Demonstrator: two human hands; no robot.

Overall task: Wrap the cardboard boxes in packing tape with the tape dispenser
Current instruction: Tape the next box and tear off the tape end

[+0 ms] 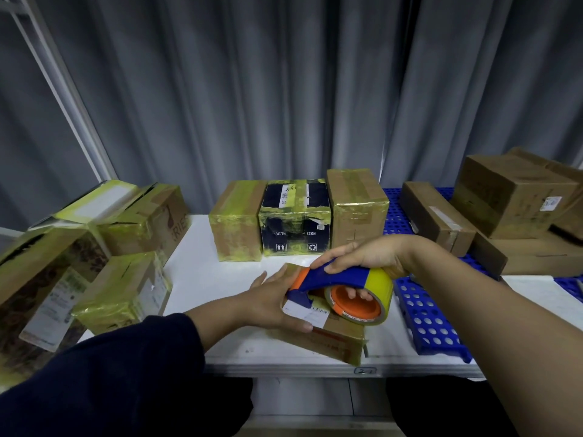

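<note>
A small cardboard box (pixel 328 337) with a white label lies tilted near the front edge of the white table (pixel 202 275). My left hand (pixel 268 305) holds its left side, thumb curled over the labelled top. My right hand (pixel 359 257) grips the blue and orange tape dispenser (pixel 334 277) from above, fingers reaching through the orange core. The yellow tape roll (pixel 380 288) sits on the box's top right. The dispenser's nose rests on the box next to my left hand.
Three boxes wrapped in yellow tape (pixel 296 216) stand in a row at the back. More taped boxes (pixel 123 288) crowd the left. Plain brown boxes (pixel 511 197) sit at the right on blue perforated pallets (pixel 432 323). A grey curtain hangs behind.
</note>
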